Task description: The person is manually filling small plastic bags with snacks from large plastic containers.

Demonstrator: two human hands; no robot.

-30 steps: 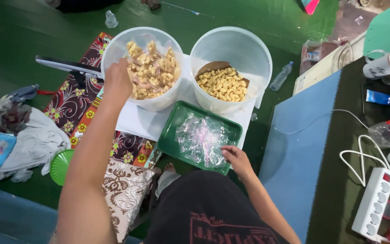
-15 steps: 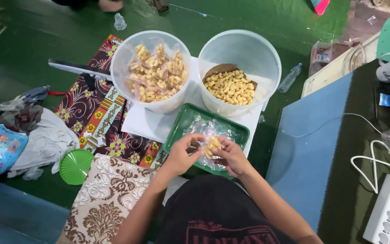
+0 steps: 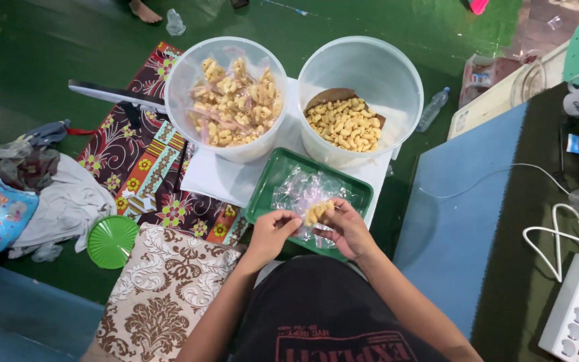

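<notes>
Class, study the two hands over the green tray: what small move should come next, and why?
Probably close the small clear bag: both the left hand and right hand pinch it, already filled with snacks, above the green tray; the left tub holds similar filled bags.

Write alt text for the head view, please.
Both hands, left hand and right hand, hold a small clear bag of yellow snacks over a green tray of empty bags, with two white buckets of snacks behind.
</notes>
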